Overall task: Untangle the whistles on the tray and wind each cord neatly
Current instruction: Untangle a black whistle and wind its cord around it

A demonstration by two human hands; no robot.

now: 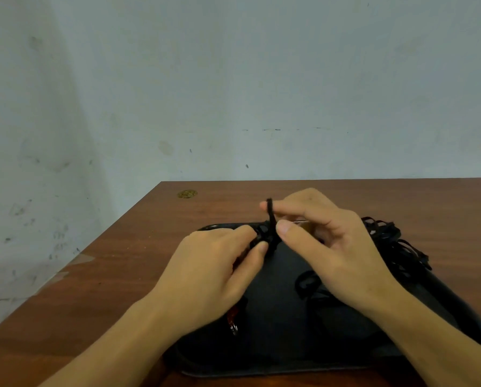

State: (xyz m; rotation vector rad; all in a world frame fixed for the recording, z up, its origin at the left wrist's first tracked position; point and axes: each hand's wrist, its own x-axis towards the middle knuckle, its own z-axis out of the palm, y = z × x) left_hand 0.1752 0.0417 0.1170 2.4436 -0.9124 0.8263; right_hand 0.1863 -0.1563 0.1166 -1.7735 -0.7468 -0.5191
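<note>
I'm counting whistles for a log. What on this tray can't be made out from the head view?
- Whistle under the left hand: only a reddish tip with a metal ring shows.
- Cord pile at the right of the tray: tangled, strands uncountable.
- Cord between both hands: the right hand covers what it joins.

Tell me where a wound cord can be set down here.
Bare table lies left of the tray, and beyond it toward the wall. The tray's near middle looks free. Its right side is crowded with tangled cords.
</note>
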